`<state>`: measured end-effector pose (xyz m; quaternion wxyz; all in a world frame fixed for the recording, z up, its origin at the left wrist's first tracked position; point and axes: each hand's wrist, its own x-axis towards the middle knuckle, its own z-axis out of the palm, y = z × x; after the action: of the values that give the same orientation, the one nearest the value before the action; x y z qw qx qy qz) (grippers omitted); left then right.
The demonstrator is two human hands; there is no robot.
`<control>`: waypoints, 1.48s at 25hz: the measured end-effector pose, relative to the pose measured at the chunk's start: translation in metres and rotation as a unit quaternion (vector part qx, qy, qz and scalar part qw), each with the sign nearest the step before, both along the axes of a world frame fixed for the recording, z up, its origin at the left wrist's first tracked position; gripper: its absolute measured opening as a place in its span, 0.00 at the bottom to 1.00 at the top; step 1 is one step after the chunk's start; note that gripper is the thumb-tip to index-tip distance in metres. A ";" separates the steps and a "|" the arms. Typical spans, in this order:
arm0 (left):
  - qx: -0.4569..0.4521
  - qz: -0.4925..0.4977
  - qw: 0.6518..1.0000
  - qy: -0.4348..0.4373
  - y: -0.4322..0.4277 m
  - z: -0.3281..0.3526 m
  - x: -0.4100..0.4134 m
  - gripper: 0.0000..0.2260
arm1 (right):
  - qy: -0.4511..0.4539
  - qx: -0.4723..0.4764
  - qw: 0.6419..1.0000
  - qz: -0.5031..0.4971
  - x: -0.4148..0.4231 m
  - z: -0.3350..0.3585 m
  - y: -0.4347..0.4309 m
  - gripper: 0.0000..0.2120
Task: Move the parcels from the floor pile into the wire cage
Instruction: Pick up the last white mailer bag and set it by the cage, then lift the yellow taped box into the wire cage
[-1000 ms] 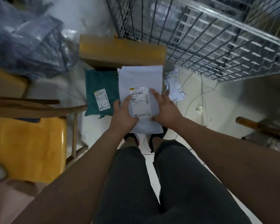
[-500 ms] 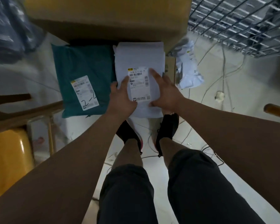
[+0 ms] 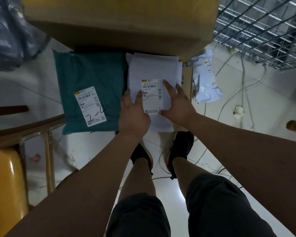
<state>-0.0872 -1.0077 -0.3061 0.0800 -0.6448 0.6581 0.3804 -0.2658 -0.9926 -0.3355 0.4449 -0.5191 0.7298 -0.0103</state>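
Both hands hold the white parcel by its near end. The left hand has its thumb on top by the label, with its fingers hidden under the parcel. The right hand grips the other edge, with one finger lying straight along the label.

A second ago the person stood taller and the wire cage filled much of the view. Now the person has bent down low. The big cardboard box looks huge just past the hands, and the cage sits far off past the right hand. The grip on the parcel has not changed.

The teal parcel lies on the floor just left of the left hand. A small white bag parcel lies to the right of the right hand.

The white parcel is down near the pile, not in the cage. I think it must be lifted and carried over to the right.
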 end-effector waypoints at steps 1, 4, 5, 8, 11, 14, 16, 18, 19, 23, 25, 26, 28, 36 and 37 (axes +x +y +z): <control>0.004 0.004 1.000 0.010 -0.002 0.006 0.001 0.34 | 0.013 0.006 1.000 0.002 0.001 0.008 -0.003 0.52; 0.015 0.016 0.999 0.046 -0.013 0.033 0.004 0.31 | 0.014 0.003 1.000 -0.006 0.007 0.043 -0.014 0.49; 0.007 0.022 0.998 0.061 -0.018 0.045 0.005 0.30 | 0.009 -0.007 1.000 -0.007 0.009 0.056 -0.018 0.48; -0.027 0.030 0.995 0.096 -0.041 0.080 0.010 0.28 | -0.007 -0.038 0.999 -0.006 0.011 0.097 -0.032 0.47; -0.052 0.015 0.993 0.101 -0.070 0.129 0.013 0.27 | -0.008 -0.067 0.998 0.006 0.007 0.148 -0.053 0.46; -0.069 -0.011 0.993 0.098 -0.095 0.186 0.012 0.27 | -0.009 -0.082 0.997 0.012 -0.001 0.201 -0.071 0.45; -0.073 -0.016 0.993 0.094 -0.107 0.224 0.011 0.27 | -0.014 -0.088 0.996 0.006 -0.005 0.236 -0.081 0.44; -0.080 -0.029 0.993 0.085 -0.115 0.260 0.012 0.27 | -0.016 -0.099 0.995 -0.003 -0.009 0.271 -0.087 0.44; -0.084 -0.041 0.993 0.078 -0.117 0.275 0.012 0.27 | -0.017 -0.100 0.995 -0.005 -0.009 0.287 -0.090 0.44; -0.071 -0.081 0.993 0.043 -0.124 0.309 0.016 0.28 | -0.016 -0.089 0.996 -0.010 -0.010 0.325 -0.091 0.45; -0.066 -0.105 0.992 0.028 -0.128 0.315 0.019 0.28 | -0.006 -0.082 0.997 -0.012 -0.011 0.331 -0.090 0.45; -0.061 -0.118 0.991 0.020 -0.132 0.317 0.020 0.28 | -0.003 -0.078 0.997 -0.012 -0.011 0.332 -0.090 0.45; -0.054 -0.143 0.988 0.005 -0.142 0.314 0.023 0.29 | 0.004 -0.068 0.998 -0.005 -0.014 0.329 -0.095 0.45; -0.026 -0.084 0.996 -0.031 -0.213 0.263 0.019 0.36 | 0.008 -0.003 0.999 0.052 -0.045 0.288 -0.144 0.46; -0.021 -0.078 0.996 -0.039 -0.219 0.257 0.017 0.36 | 0.009 0.001 0.998 0.062 -0.048 0.281 -0.152 0.46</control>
<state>-0.0702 -1.2263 -0.0489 0.1217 -0.6072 0.7106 0.3339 -0.3137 -1.1444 -0.0540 0.4385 -0.5628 0.7004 0.0227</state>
